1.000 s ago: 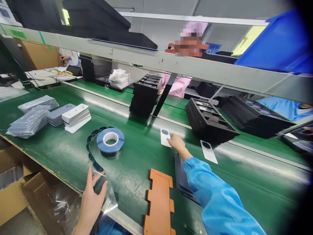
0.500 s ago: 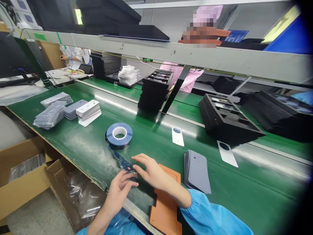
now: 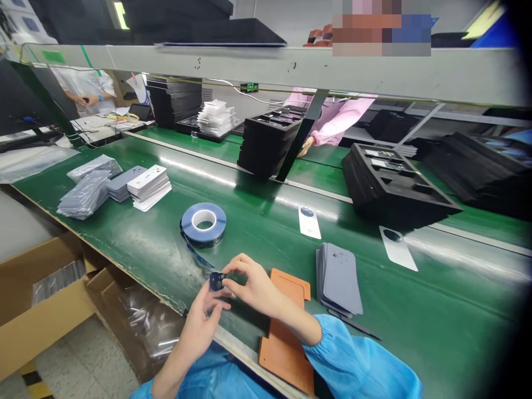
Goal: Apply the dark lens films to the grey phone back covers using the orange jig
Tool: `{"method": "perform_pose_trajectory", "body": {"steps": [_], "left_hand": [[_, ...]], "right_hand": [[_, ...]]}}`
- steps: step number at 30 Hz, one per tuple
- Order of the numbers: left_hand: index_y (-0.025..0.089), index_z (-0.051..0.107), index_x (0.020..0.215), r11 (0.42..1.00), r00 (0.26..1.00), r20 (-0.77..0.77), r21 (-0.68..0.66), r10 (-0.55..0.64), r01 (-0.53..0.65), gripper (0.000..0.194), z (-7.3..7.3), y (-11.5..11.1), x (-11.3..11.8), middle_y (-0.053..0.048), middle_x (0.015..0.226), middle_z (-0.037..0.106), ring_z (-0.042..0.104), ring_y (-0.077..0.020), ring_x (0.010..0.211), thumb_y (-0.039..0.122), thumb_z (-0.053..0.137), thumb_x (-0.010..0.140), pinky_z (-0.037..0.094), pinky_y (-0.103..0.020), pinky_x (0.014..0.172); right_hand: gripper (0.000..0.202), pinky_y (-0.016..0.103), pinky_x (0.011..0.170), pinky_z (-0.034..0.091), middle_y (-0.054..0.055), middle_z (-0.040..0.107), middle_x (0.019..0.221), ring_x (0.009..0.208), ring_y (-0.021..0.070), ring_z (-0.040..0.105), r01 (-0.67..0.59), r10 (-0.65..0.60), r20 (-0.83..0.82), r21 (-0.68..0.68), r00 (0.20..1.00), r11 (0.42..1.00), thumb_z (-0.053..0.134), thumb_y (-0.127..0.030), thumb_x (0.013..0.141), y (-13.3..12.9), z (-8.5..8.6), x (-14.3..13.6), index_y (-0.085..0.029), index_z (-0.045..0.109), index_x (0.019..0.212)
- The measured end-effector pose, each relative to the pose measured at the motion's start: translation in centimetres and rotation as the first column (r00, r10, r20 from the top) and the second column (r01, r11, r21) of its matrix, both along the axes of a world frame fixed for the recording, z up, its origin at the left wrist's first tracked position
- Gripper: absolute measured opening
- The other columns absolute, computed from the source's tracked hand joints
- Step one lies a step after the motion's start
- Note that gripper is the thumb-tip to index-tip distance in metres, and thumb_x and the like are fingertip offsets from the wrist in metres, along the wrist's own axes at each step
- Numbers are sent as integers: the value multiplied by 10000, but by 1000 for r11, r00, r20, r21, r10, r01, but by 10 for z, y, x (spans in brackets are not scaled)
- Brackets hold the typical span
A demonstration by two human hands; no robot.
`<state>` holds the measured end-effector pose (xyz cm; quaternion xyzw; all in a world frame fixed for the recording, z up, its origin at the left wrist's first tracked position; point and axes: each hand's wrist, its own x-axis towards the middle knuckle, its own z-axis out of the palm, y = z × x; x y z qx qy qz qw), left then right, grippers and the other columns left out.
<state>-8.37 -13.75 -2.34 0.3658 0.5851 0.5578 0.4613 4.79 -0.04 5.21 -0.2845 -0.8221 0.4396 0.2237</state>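
Note:
A blue tape roll (image 3: 203,223) with a white core lies on the green table, its strip running down toward my hands. My right hand (image 3: 253,285) pinches a small dark camera-shaped sticker (image 3: 216,281) between thumb and fingertips. Just left of it, my left hand (image 3: 203,318) is under the strip's end, fingers bent; what they grip is too small to tell. Beneath my right forearm lies an orange fixture plate (image 3: 286,354). A stack of grey phone-shaped cards (image 3: 338,277) is to its right, with a thin dark tool (image 3: 355,326) beside it.
Two white cards (image 3: 310,223) (image 3: 398,248) lie farther back. Black tray stacks (image 3: 266,144) (image 3: 394,188) stand behind. At left are white cards (image 3: 149,185) and bagged grey cards (image 3: 85,194). A metal beam (image 3: 249,69) crosses above. A co-worker's pink sleeve (image 3: 343,122) shows opposite.
The dark sticker has come up between my fingers and now faces the camera. The view has shifted slightly, the thin dark tool shows, and the co-worker's arm reaches over the far side.

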Motion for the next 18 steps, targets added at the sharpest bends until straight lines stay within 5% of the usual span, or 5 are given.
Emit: {"method": "perform_pose_trajectory", "body": {"steps": [6, 9, 12, 15, 18], "left_hand": [[255, 235, 1585, 978, 918, -352, 158, 183, -135, 746, -2, 7, 8, -169, 1377, 612, 653, -265, 1214, 275, 620, 946, 574, -435, 959], [250, 255, 1596, 859, 689, -542, 447, 481, -249, 919, 1, 14, 11, -200, 1529, 447, 470, -336, 1412, 179, 760, 832, 486, -537, 1085], [229, 440, 1505, 730, 564, -571, 678, 596, -86, 853, 11, 22, 15, -171, 1437, 536, 495, -352, 1382, 30, 776, 747, 474, -564, 1093], [208, 615, 1285, 711, 684, -610, 678, 400, 187, 542, 25, 35, 28, -82, 1099, 715, 690, -247, 1092, -39, 654, 804, 577, -412, 953], [205, 647, 1119, 827, 739, -670, 450, 65, 336, 288, 32, 56, 47, -35, 920, 739, 716, -163, 844, 38, 584, 893, 584, -286, 803]], "right_hand": [[359, 249, 512, 425, -40, 573, 543, 483, 114, 539, 148, -168, -3, -456, 986, 878, 668, -514, 906, -10, 6, 52, -185, 650, 764], [366, 258, 565, 470, -6, 641, 628, 552, 131, 611, 251, -298, -10, -515, 955, 820, 743, -508, 840, -9, 1, 88, -178, 629, 732], [293, 275, 650, 508, 37, 713, 746, 667, 157, 671, 317, -344, 51, -532, 938, 785, 789, -429, 800, -5, -10, 122, -165, 662, 803], [233, 278, 663, 517, 41, 731, 800, 715, 167, 687, 374, -357, 132, -486, 925, 790, 751, -343, 824, 2, -20, 145, -161, 678, 948], [187, 282, 696, 522, 48, 747, 876, 768, 168, 686, 385, -337, 194, -318, 921, 867, 675, -267, 866, 8, -22, 156, -165, 696, 1020]]}}
